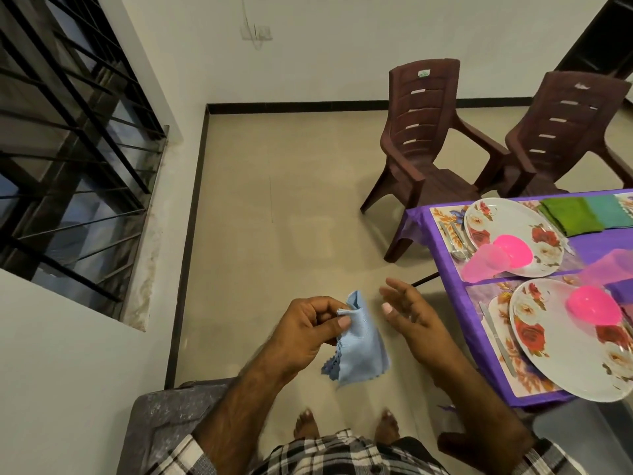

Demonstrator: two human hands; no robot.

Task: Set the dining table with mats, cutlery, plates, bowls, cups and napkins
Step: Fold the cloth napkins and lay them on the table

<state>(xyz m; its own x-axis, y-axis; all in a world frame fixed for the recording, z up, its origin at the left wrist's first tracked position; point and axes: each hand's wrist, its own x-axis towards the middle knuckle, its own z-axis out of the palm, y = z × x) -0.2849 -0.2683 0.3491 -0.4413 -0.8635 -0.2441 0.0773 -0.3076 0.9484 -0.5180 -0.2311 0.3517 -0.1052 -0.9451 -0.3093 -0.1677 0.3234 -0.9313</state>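
Table's mostly set: to the right of the right hand [409,315], which is spread loose and holding nothing, sit floral plates [513,234], pink bowls [594,305] and cutlery [455,240]. Left hand [308,332] pinches a light blue napkin [359,344] dangling between both hands, so I'd guess napkins are what's left.

One head-mounted wide-angle camera supplies the only view. It looks forward and steeply down from standing height over the person's own arms and bare feet [346,423], which sit close at 6 o'clock. The table [445,255] enters the frame from 3 o'clock. The window [68,149] lies at 9 o'clock, the chairs [431,145] farther off at 1 o'clock. Straight edges bow toward the borders.
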